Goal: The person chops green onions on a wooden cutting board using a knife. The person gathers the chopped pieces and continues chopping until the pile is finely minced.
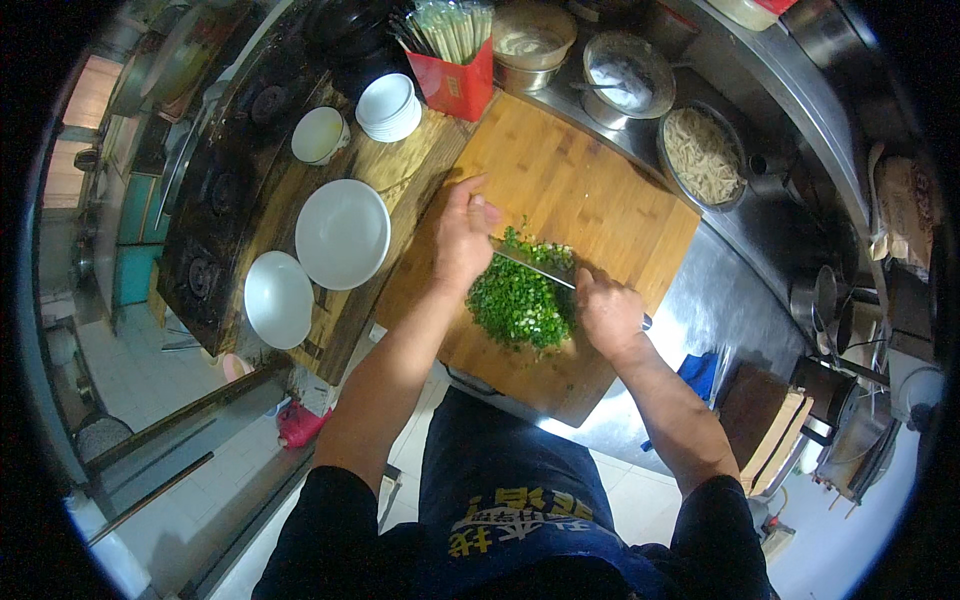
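Observation:
A heap of chopped green onions [517, 300] lies on a wooden cutting board [577, 187]. My right hand [611, 311] is closed around the handle of a kitchen knife [534, 266], whose blade lies across the upper part of the heap. At the blade's far end is my left hand [463, 240], its fingers bent and partly apart near the tip. Whether the left fingers touch the blade cannot be told. Some green bits are scattered just above the blade.
To the left stand a large white bowl [343, 234], an oval white bowl [278, 300], a small bowl [320, 136] and stacked white dishes [388, 107]. A red box of packaged chopsticks [454, 82] is behind the board. A bowl of pale strips [703, 156] and a bowl of white powder [628, 75] stand at the back right.

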A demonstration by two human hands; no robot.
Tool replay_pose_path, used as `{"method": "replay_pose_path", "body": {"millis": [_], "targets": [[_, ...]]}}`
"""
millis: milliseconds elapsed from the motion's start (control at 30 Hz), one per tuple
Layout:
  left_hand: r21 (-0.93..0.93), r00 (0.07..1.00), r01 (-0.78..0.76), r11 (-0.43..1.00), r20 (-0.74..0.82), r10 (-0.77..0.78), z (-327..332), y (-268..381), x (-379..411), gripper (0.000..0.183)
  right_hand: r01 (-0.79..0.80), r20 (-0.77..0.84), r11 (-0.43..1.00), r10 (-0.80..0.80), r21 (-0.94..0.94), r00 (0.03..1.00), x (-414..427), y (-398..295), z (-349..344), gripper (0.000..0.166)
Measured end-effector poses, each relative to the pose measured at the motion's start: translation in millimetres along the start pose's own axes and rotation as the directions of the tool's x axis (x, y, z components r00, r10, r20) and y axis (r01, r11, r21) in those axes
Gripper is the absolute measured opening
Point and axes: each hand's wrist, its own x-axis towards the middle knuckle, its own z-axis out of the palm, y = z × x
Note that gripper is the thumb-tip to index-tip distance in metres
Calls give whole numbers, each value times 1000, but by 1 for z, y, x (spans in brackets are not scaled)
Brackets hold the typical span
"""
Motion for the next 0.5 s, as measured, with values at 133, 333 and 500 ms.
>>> {"method": "replay_pose_path", "body": {"millis": [133,333,500], "targets": [[-227,996,91,970,26,-87,-8,-30,20,32,-12,192,1000,16,-26,981,19,-20,-38,16],[-323,993,118,939,42,-110,-9,-33,28,34,111,390,990,-71,-82,918,51,2,-62,19],[-246,989,140,959,-7,-146,-6,-21,23,35,207,364,975,-163,-85,917,71,25,-59,21]]}}
